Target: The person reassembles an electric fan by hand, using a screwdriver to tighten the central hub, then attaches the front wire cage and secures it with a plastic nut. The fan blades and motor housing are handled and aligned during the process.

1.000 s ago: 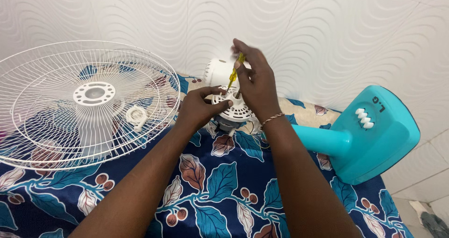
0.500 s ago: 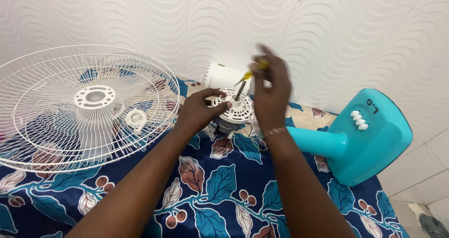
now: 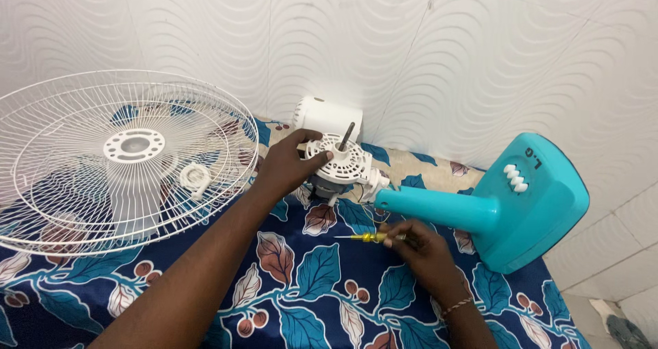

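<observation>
Here, left hand [image 3: 291,162] gripping rim of white fan motor housing [image 3: 338,158], thumb on its front face, bare shaft pointing up; motor at back of table near wall, joined to teal fan stand [image 3: 507,205] lying on its side. Right hand [image 3: 421,247] low on leaf-print cloth [image 3: 315,280], fingers pinching yellow screwdriver [image 3: 370,237], tip pointing left, just above cloth. White wire fan guards [image 3: 123,157] stacked at left, well apart from both hands
</observation>
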